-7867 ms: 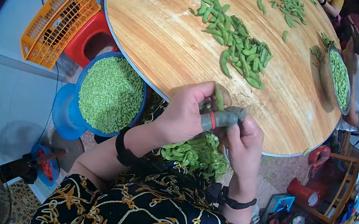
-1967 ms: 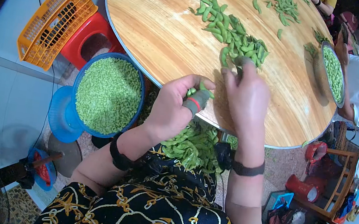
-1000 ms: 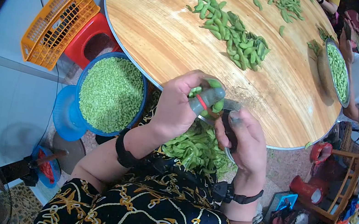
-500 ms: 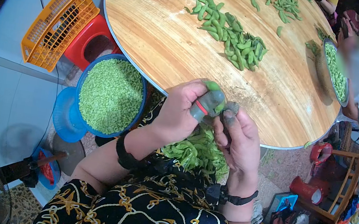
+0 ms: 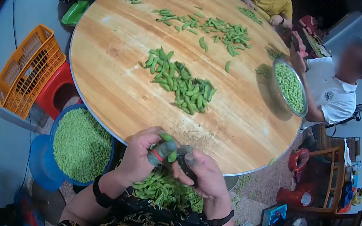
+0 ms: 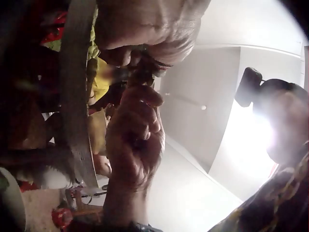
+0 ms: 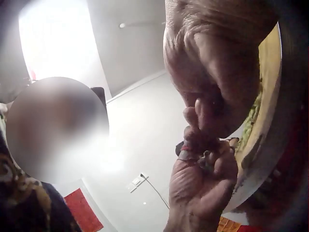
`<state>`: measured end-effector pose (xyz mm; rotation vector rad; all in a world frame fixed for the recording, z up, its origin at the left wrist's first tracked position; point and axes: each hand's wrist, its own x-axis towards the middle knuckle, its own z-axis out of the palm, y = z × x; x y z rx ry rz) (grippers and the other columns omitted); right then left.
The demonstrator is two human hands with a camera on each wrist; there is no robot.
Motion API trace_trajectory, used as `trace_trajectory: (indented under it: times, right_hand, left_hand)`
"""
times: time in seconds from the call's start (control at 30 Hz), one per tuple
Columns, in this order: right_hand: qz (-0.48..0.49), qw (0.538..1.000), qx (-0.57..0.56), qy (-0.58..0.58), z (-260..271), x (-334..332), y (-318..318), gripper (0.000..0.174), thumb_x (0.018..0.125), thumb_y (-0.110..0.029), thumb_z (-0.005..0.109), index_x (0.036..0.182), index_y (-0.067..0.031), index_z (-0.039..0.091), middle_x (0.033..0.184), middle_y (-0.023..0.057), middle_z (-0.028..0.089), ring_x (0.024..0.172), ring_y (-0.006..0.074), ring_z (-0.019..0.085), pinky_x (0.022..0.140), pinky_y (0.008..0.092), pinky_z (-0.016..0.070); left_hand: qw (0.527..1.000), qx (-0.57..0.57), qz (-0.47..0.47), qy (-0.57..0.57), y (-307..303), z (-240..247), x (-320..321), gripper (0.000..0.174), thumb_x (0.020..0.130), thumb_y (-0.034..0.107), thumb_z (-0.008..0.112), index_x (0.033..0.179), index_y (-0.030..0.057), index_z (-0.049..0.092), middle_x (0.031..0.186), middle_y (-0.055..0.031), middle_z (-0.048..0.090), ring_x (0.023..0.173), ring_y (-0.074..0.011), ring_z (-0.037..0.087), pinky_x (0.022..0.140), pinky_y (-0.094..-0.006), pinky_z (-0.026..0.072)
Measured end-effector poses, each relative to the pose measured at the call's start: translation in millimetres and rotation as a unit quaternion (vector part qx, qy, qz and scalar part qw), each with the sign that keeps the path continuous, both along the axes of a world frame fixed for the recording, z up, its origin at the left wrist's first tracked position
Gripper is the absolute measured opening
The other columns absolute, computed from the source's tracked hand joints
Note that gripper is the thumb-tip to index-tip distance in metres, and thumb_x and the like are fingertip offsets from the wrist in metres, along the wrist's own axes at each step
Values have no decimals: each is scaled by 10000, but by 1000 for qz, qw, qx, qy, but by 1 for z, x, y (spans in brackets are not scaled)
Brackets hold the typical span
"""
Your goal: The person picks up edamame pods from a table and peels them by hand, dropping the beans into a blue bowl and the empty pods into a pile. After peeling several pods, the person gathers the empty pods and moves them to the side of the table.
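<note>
My left hand [image 5: 136, 154] holds a green soybean pod [image 5: 173, 155] in front of the table's near edge. A grey-green thumb cover [image 5: 162, 150] with a red band is on its thumb. My right hand [image 5: 207, 177] meets it from the right, covered thumb and forefinger pinching at the pod's end. In the left wrist view the right hand [image 6: 135, 140] shows curled fingers; in the right wrist view the left hand [image 7: 203, 179] faces it, the pod largely hidden. Beneath both hands lies a heap of green pods [image 5: 164, 191]. Ahead, a pile of soybean pods [image 5: 189, 96] lies on the round wooden table [image 5: 114, 89].
A blue basin [image 5: 111, 154] full of shelled beans stands at left, beside a red stool [image 5: 55, 89] and an orange crate [image 5: 28, 71]. A metal bowl [image 5: 280, 104] of beans sits at the table's right edge. Several people sit around the table.
The head view has tilted up, showing more of the table. Two seconds ago my right hand was at the pod pile; it has since come back to my left hand, where the hands work on a pod.
</note>
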<state>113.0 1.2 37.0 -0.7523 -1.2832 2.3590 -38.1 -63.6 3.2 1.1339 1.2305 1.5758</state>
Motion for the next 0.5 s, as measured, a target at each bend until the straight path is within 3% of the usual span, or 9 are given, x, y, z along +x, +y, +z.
trace_trajectory:
  times: [0.1,0.23,0.3,0.33,0.4,0.47,0.5]
  right_hand:
    - [92,995,41,7,-17,-1,3,277,956,-223,383,853,-21,542,598,-20,465,497,45,373,475,185,292]
    - [45,997,55,-34,-23,-5,-1,273,953,-231,393,846,-26,539,584,-27,454,489,46,367,474,189,293]
    - [46,985,155,-68,-18,-7,-2,278,950,-231,398,817,-29,535,569,-32,445,480,45,363,467,189,288]
    - [47,997,52,-13,-21,-6,-2,270,945,-210,402,795,-28,533,569,-25,452,476,42,363,462,184,290]
    - [8,1000,-3,6,-18,-8,-4,269,942,-190,401,781,-21,533,573,-22,456,482,38,366,460,181,294]
    - [2,997,73,-2,-22,-8,-5,249,941,-168,405,782,-20,526,594,-17,473,465,38,354,442,192,293]
    - [-8,992,125,-24,-22,-9,-7,241,939,-160,411,779,-18,521,591,-19,469,468,38,356,445,193,294]
  left_hand:
    - [998,-20,60,6,1,-7,-1,135,828,116,591,855,-14,616,801,-69,580,733,-141,564,657,-264,440]
    - [994,-35,97,35,0,-7,1,135,829,122,584,831,-11,609,797,-67,587,741,-144,568,662,-262,441]
    - [985,-44,125,107,-2,-5,0,136,841,130,572,826,-3,591,782,-52,581,739,-131,560,662,-253,439]
    - [984,-64,128,106,-5,-6,2,136,841,130,572,826,-3,591,782,-52,581,739,-131,560,662,-253,439]
    - [995,-40,83,-25,-2,-7,4,141,853,142,562,838,3,574,774,-42,572,729,-113,546,654,-248,438]
    - [996,-20,62,-64,-1,-14,4,151,863,155,554,866,4,567,769,-32,562,724,-94,529,648,-242,436]
    - [991,-34,70,-107,0,-12,7,147,849,145,564,841,-1,577,774,-60,572,712,-126,551,630,-253,438]
